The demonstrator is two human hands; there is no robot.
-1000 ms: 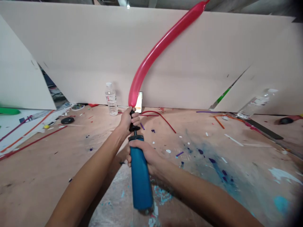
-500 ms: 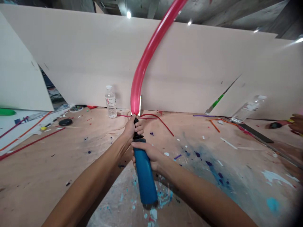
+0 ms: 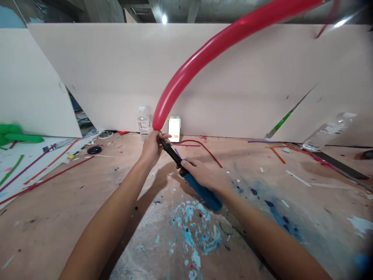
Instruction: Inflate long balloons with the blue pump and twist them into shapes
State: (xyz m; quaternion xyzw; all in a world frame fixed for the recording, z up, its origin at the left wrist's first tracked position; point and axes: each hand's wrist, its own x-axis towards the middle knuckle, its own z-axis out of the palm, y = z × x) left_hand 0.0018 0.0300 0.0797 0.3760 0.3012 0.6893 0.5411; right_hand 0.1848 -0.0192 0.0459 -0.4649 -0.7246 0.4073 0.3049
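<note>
A long red balloon (image 3: 201, 62), blown up, curves from my left hand (image 3: 153, 147) up and out past the top right. My left fingers are closed round its neck, right at the tip of a hand pump's black nozzle (image 3: 171, 152). Whether the neck still sits on the nozzle is hidden by the fingers. My right hand (image 3: 201, 173) grips the blue body of the balloon pump (image 3: 205, 192), which slants down to the right above the table. Behind the hands a lit phone (image 3: 174, 129) leans on the white board.
A water bottle (image 3: 143, 124) stands behind my left hand; another bottle (image 3: 329, 131) leans at the right. Uninflated balloons, one red (image 3: 204, 149), lie about. Green inflated balloons (image 3: 20, 134) sit far left. A white board (image 3: 116, 77) closes off the paint-stained table (image 3: 72, 217).
The pump has swung from nearly upright to a slant, its lower end up and right. The balloon now bends farther right. My left hand has moved slightly left and up.
</note>
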